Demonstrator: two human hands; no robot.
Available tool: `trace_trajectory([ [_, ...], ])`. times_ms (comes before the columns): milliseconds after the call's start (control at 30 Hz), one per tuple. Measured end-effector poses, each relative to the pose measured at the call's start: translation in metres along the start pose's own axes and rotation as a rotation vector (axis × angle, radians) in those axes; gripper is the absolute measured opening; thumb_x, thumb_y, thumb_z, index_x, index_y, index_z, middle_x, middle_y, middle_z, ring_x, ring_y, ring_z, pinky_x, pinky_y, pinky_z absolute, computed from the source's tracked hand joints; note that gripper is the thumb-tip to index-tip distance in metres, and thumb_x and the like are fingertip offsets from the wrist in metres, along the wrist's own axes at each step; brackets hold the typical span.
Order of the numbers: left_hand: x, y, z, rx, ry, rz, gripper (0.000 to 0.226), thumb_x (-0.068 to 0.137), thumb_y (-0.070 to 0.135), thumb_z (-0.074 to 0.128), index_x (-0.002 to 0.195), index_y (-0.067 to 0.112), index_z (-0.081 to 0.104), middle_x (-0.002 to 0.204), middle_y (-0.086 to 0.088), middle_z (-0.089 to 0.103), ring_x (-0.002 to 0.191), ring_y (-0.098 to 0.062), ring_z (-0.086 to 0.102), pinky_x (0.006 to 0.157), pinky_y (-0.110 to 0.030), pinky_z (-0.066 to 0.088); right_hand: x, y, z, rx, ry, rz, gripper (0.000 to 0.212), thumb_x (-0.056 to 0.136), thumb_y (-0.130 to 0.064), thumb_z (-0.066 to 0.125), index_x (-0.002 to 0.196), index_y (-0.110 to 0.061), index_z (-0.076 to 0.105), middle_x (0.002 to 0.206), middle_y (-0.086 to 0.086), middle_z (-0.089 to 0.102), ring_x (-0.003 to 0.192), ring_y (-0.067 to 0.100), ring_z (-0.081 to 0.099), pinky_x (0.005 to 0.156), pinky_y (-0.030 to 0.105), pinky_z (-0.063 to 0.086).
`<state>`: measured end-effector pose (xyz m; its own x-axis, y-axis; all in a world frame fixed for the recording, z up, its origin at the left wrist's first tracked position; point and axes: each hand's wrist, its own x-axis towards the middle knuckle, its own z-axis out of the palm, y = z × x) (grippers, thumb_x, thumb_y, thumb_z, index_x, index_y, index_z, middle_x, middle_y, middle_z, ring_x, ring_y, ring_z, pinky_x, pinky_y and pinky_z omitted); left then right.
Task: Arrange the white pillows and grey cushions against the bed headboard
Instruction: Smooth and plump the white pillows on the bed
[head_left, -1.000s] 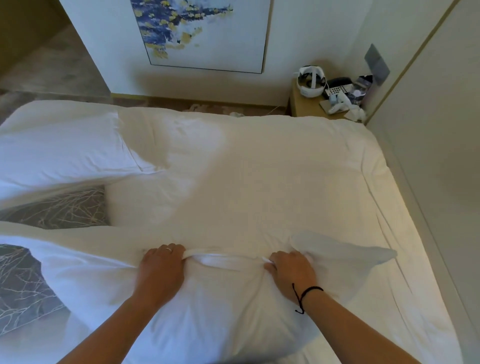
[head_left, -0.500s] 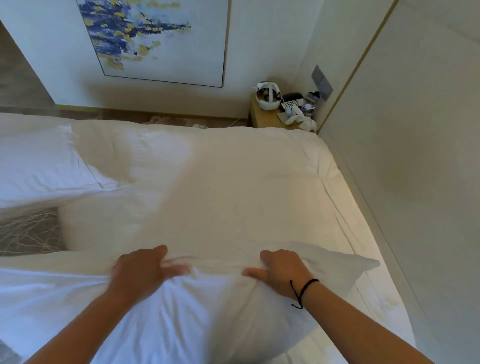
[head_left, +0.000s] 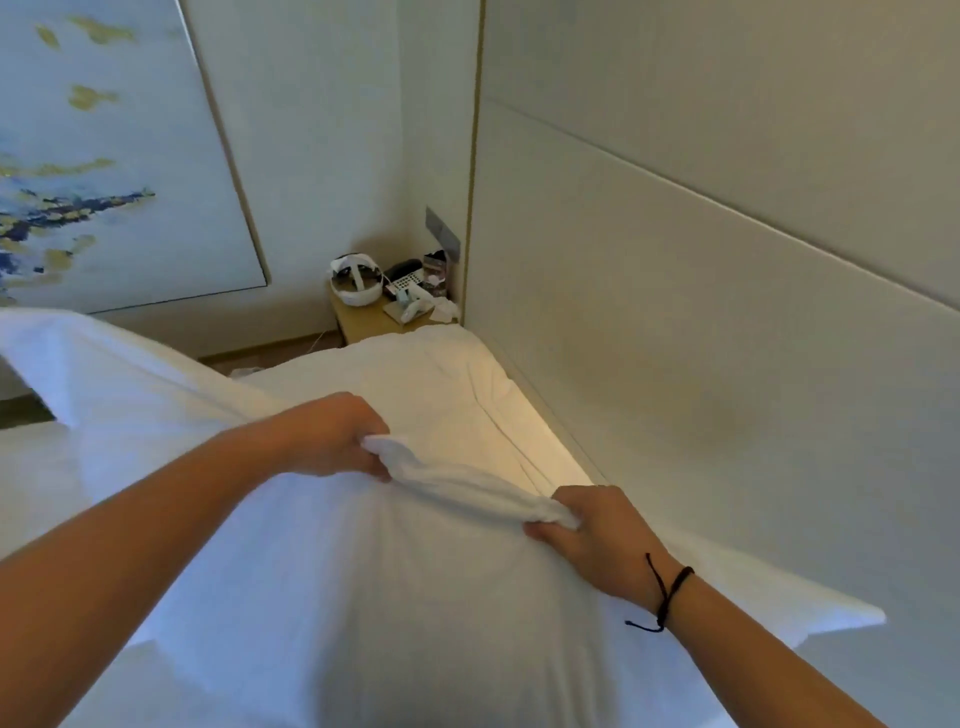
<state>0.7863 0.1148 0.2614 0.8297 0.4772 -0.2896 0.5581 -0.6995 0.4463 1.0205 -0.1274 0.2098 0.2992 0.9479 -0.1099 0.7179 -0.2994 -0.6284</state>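
A large white pillow fills the lower middle of the view, lifted off the bed and tilted. My left hand grips a bunched fold along its top edge. My right hand, with a black cord on the wrist, grips the same edge further right. The pale padded headboard rises on the right, close to the pillow's right corner. The white bed shows beyond my hands. No grey cushion is in view.
A small wooden nightstand stands in the far corner, holding a white headset, a phone and small items. A blue and gold painting hangs on the far wall. A grey switch plate sits above the nightstand.
Both hands have closed on the pillow's top edge and raised it off the bed toward the headboard. The view has swung right and up, so the grey cushions and other pillow are out of sight.
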Motion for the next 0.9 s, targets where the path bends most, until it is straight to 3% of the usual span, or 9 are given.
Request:
trace_trajectory([
  [67, 0.074, 0.041, -0.023, 0.115, 0.03, 0.066, 0.016, 0.081, 0.045, 0.074, 0.072, 0.033, 0.07, 0.072, 0.012, 0.067, 0.073, -0.01, 0.061, 0.067, -0.026, 0.047, 0.008, 0.034, -0.036, 0.031, 0.188, 0.04, 0.033, 0.087, -0.04, 0.066, 0.061, -0.023, 0.054, 0.056, -0.007, 0.05, 0.053, 0.007, 0.045, 0.051, 0.027, 0.033],
  [133, 0.149, 0.086, -0.028, 0.378, 0.182, 0.112, 0.023, 0.085, 0.05, 0.066, 0.085, 0.028, 0.073, 0.086, 0.004, 0.069, 0.085, -0.022, 0.061, 0.075, -0.035, 0.043, 0.022, 0.073, -0.066, 0.007, 0.339, 0.103, 0.037, 0.088, -0.04, 0.063, 0.059, -0.023, 0.048, 0.055, -0.006, 0.047, 0.052, 0.009, 0.044, 0.048, 0.028, 0.028],
  [233, 0.234, 0.142, 0.011, 0.613, 0.505, 0.074, 0.03, 0.09, 0.047, 0.059, 0.119, 0.039, 0.064, 0.131, 0.001, 0.058, 0.123, -0.028, 0.046, 0.101, -0.043, 0.031, 0.054, 0.14, -0.087, -0.04, 0.423, 0.268, 0.026, 0.093, -0.039, 0.052, 0.076, -0.02, 0.057, 0.07, -0.002, 0.058, 0.066, 0.023, 0.053, 0.055, 0.034, 0.04],
  [267, 0.251, 0.155, 0.038, 0.555, 0.497, 0.048, 0.043, 0.091, 0.047, 0.058, 0.132, 0.04, 0.053, 0.147, -0.001, 0.044, 0.134, -0.028, 0.036, 0.109, -0.046, 0.026, 0.063, 0.164, -0.086, -0.069, 0.413, 0.353, 0.022, 0.096, -0.037, 0.048, 0.087, -0.019, 0.057, 0.079, 0.001, 0.061, 0.072, 0.026, 0.056, 0.061, 0.035, 0.046],
  [333, 0.273, 0.172, 0.105, 0.402, 0.277, -0.025, 0.072, 0.09, 0.054, 0.055, 0.152, 0.039, 0.021, 0.163, -0.001, 0.011, 0.146, -0.03, 0.016, 0.116, -0.051, 0.02, 0.071, 0.208, -0.075, -0.118, 0.368, 0.502, 0.017, 0.099, -0.032, 0.043, 0.104, -0.018, 0.052, 0.094, 0.005, 0.062, 0.084, 0.028, 0.059, 0.073, 0.039, 0.052],
  [433, 0.279, 0.18, 0.209, 0.204, -0.069, -0.152, 0.081, 0.092, 0.063, 0.043, 0.151, 0.043, -0.008, 0.164, 0.001, -0.016, 0.15, -0.03, -0.007, 0.117, -0.062, 0.014, 0.068, 0.251, -0.042, -0.209, 0.261, 0.525, 0.026, 0.1, -0.033, 0.038, 0.123, -0.021, 0.044, 0.11, 0.003, 0.061, 0.1, 0.026, 0.059, 0.087, 0.039, 0.048],
  [567, 0.274, 0.172, 0.267, 0.18, 0.017, -0.202, 0.072, 0.086, 0.077, 0.01, 0.147, 0.049, -0.017, 0.161, 0.006, -0.025, 0.148, -0.024, -0.022, 0.114, -0.067, 0.005, 0.061, 0.26, -0.018, -0.224, 0.274, 0.491, 0.039, 0.096, -0.051, 0.031, 0.127, -0.03, 0.042, 0.108, -0.005, 0.058, 0.099, 0.021, 0.057, 0.085, 0.036, 0.044],
  [733, 0.275, 0.163, 0.265, 0.117, 0.132, -0.227, 0.077, 0.081, 0.084, 0.007, 0.145, 0.051, -0.019, 0.161, 0.007, -0.025, 0.149, -0.021, -0.018, 0.115, -0.063, 0.01, 0.055, 0.239, -0.01, -0.223, 0.379, 0.389, 0.062, 0.088, -0.071, 0.028, 0.134, -0.031, 0.039, 0.116, -0.005, 0.052, 0.102, 0.018, 0.052, 0.086, 0.033, 0.044],
  [900, 0.235, 0.145, 0.27, -0.046, 0.061, -0.3, 0.071, 0.083, 0.083, 0.016, 0.138, 0.061, -0.024, 0.163, 0.011, -0.016, 0.151, -0.019, -0.002, 0.113, -0.057, 0.027, 0.056, 0.215, 0.004, -0.386, 0.274, 0.359, 0.058, 0.088, -0.065, 0.044, 0.136, -0.032, 0.039, 0.156, 0.011, 0.024, 0.143, 0.028, 0.02, 0.115, 0.044, 0.021],
])
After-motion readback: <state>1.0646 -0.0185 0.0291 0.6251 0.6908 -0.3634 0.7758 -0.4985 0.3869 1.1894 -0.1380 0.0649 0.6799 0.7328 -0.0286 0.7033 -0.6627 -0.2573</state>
